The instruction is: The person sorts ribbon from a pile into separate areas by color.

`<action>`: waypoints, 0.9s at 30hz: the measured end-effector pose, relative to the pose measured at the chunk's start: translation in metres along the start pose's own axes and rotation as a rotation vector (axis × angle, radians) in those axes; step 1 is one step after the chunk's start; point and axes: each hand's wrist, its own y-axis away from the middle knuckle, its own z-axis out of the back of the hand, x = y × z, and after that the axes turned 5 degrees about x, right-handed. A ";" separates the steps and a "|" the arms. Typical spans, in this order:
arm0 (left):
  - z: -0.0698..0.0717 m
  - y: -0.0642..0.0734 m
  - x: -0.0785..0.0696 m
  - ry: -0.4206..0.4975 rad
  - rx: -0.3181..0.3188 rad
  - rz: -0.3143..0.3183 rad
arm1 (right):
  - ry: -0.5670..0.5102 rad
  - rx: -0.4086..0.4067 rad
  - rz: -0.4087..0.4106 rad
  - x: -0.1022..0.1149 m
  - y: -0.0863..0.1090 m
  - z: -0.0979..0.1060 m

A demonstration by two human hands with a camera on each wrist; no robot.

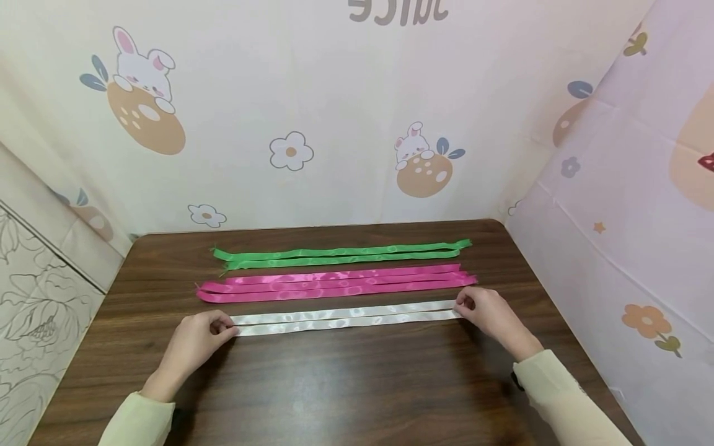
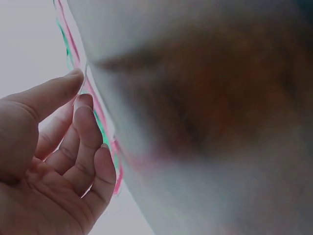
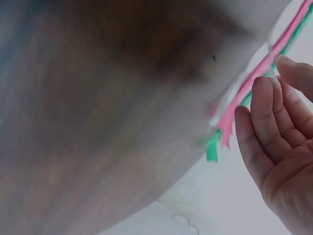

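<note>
White satin ribbon (image 1: 346,323) runs left to right across the dark wooden table in two near-parallel strands. My left hand (image 1: 192,344) pinches its left end between thumb and fingertips. At the opposite end, my right hand (image 1: 492,314) grips the ribbon the same way. Both wrist views show thumb and forefinger brought together at the ribbon, the other fingers loosely bent. Just beyond the white strands lies pink ribbon (image 1: 334,291) in several strands, with a tied-looking right end. Farther back is green ribbon (image 1: 334,252) in two long strands, its ends knotted with short tails.
The wooden table (image 1: 357,390) has rounded back corners. A pale curtain (image 1: 346,93) printed with rabbits and flowers hangs right behind it, and another printed cloth (image 1: 630,248) runs along the right side. A panel with line-drawn flowers (image 1: 39,328) stands at the left.
</note>
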 end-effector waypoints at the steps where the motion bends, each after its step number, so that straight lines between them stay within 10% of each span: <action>1: 0.002 0.000 0.000 -0.003 -0.007 -0.003 | 0.007 -0.011 0.003 0.000 0.000 0.003; 27: 0.030 -0.041 -0.026 0.031 -0.211 -0.075 | -0.084 -0.175 0.008 0.012 -0.020 0.031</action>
